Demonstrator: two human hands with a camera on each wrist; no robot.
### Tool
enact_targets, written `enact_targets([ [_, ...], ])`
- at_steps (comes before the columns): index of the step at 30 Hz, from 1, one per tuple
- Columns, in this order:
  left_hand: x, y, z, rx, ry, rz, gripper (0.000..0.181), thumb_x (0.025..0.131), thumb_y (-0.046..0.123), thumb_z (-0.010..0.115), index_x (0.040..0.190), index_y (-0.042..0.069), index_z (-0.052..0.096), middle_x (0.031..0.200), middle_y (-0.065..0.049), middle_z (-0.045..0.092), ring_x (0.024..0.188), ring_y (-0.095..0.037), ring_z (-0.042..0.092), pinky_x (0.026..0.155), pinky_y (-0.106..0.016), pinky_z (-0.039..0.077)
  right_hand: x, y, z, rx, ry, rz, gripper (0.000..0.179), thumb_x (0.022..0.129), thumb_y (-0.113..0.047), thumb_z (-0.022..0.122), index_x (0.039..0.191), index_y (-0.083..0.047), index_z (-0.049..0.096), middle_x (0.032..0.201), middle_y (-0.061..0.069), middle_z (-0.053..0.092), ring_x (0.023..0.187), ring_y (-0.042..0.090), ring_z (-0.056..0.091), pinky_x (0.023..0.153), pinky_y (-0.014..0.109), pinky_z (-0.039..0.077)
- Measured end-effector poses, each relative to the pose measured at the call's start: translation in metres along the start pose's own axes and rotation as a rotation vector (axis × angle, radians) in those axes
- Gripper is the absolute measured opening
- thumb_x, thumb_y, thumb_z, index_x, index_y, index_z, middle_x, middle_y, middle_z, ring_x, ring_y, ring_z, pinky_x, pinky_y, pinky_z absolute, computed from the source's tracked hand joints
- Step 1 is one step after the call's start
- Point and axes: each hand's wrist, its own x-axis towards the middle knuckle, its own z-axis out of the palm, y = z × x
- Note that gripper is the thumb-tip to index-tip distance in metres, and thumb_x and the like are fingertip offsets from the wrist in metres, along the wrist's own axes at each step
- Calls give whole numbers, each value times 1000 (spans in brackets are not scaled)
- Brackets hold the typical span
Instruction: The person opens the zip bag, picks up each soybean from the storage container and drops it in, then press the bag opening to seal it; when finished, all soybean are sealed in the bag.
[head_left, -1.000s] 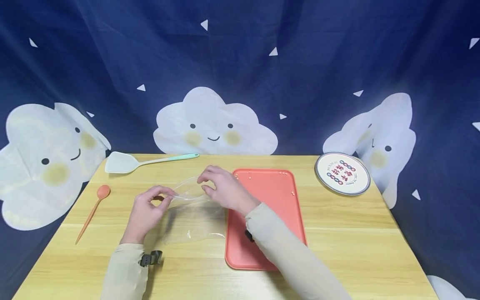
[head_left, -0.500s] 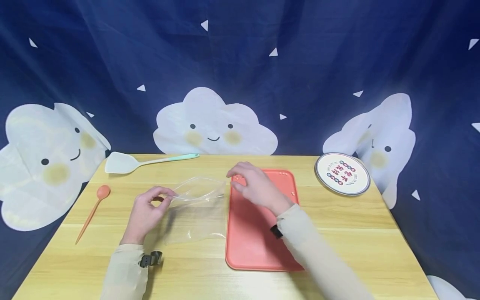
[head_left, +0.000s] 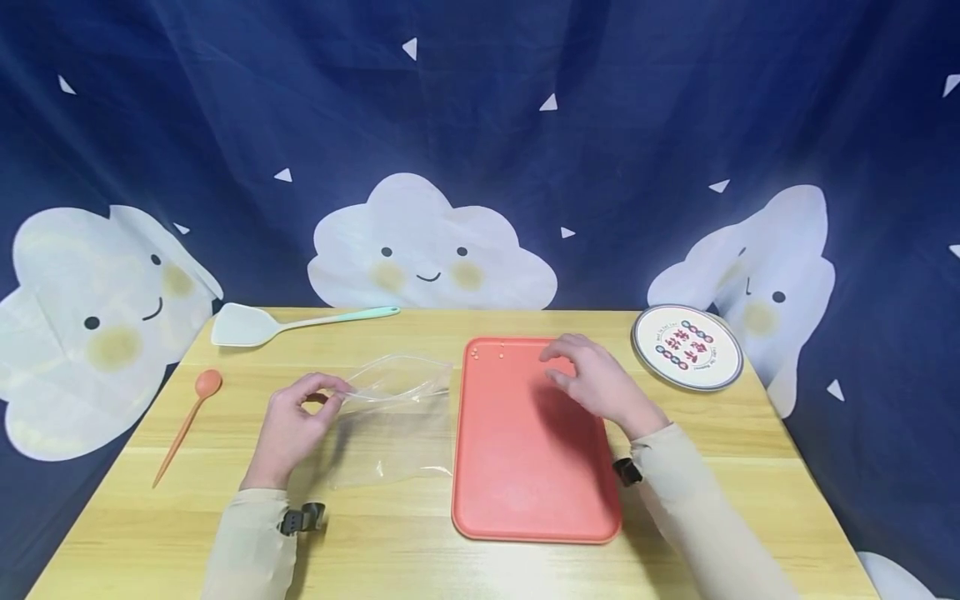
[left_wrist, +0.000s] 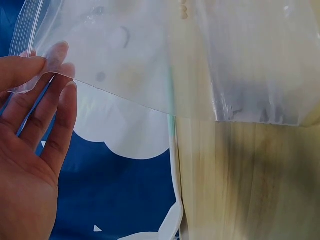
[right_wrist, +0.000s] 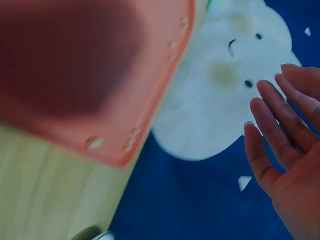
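Observation:
My left hand [head_left: 296,421] pinches the left end of the mouth of a clear zip bag [head_left: 393,442]; the mouth gapes and the body hangs toward the table. Thumb and fingertips meet at the zip strip in the left wrist view, where small round pale beads [left_wrist: 183,10] show through the film. Over the far right part of a red tray [head_left: 525,467] hovers my right hand [head_left: 596,379], fingers loosely bent with nothing visible between them. Small pale bead-like pieces [head_left: 474,354] lie in the tray's far left corner; more pieces [right_wrist: 132,139] show near another corner in the right wrist view.
A white spatula [head_left: 243,326] with a green handle lies at the back left, and an orange spoon [head_left: 207,383] in front of it. On the back right stands a patterned plate [head_left: 686,371]. A blue cloud-print curtain [head_left: 480,108] hangs behind the wooden table [head_left: 720,492].
My right hand has left the bag's mouth and moved right across the tray to its far right side. The left hand has stayed at the bag, whose mouth still gapes.

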Motion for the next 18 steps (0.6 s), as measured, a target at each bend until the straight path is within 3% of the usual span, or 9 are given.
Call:
enact_targets([
  [3,0,0,0,-3,-1,0,24,80,-12,68,87,11,73,88,1,71,83,-9,63,71,-17,50,-8,15,-1,-36,-1,26,20,85,-5,70,106,-6,70,113,9,65,110,31,57,97,47,45],
  [12,-1,0,0,-6,-2,-6,24,79,-12,69,87,11,73,88,1,71,83,-10,63,71,-16,50,-25,46,3,-155,-49,105,17,83,-2,71,99,0,70,94,10,64,86,28,60,79,45,51],
  [18,-1,1,-1,-4,-2,-9,24,79,-11,69,87,11,73,89,1,71,84,-11,63,71,-19,51,-27,57,10,-259,-92,125,8,81,-4,73,86,-7,69,83,4,55,78,24,56,72,44,51],
])
